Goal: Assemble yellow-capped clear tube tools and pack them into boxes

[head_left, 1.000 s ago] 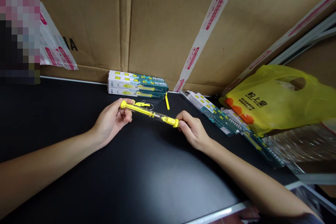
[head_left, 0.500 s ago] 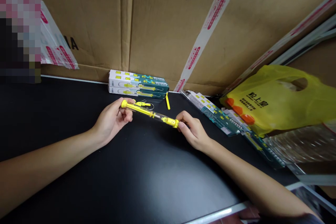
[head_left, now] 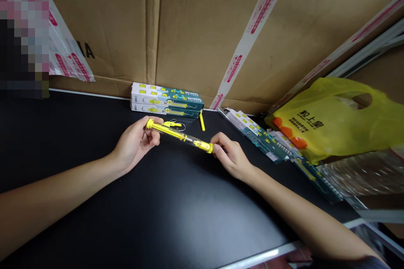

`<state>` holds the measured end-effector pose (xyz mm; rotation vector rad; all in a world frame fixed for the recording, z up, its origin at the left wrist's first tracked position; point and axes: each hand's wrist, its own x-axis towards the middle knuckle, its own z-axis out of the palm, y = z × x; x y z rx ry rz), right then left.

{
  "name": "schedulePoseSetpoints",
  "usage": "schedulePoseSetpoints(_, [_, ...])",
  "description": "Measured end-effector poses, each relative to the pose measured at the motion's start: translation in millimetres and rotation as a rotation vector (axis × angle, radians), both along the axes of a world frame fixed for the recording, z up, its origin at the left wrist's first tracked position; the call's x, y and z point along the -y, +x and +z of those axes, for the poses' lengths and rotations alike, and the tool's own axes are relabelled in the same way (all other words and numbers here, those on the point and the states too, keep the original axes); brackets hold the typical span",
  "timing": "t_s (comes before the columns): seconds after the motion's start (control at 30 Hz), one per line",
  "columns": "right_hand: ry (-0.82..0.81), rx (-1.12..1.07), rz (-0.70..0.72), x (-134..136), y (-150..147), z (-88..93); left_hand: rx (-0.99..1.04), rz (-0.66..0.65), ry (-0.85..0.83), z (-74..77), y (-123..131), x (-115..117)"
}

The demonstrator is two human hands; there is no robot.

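Note:
A clear tube with yellow parts inside and yellow ends point(head_left: 181, 137) is held slantwise above the black table, its right end lower. My left hand point(head_left: 136, 142) is closed round the tube's left end. The fingertips of my right hand point(head_left: 232, 155) pinch its lower right end. Just behind the tube lie a small yellow piece with metal hooks point(head_left: 172, 124) and a short yellow stick point(head_left: 202, 121).
Two stacked printed boxes point(head_left: 167, 100) stand against the cardboard wall point(head_left: 202, 29). More flat printed packages point(head_left: 259, 136) lie at the right, beside a yellow plastic bag point(head_left: 334, 117) with orange things in it. The black table point(head_left: 151, 218) has a metal edge point(head_left: 268, 256) in front.
The yellow piece at the tube's right end has shifted slightly to the left. Both hands keep their grip and have hardly moved.

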<state>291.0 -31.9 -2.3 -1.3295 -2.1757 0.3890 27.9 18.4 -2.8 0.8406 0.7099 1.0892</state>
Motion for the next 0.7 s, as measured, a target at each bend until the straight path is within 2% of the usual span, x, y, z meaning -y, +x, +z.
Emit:
schedulePoseSetpoints(0.3, [-0.059, 0.104, -0.006, -2.9, -2.2, -3.7, -0.017, 0.002, 0.015, 0.1, -0.4, 0.0])
schedulePoseSetpoints(0.7, [-0.161, -0.105, 0.062, -2.4, -0.9, 2.3, 0.022, 0.063, -0.027, 0.0, 0.7, -0.9])
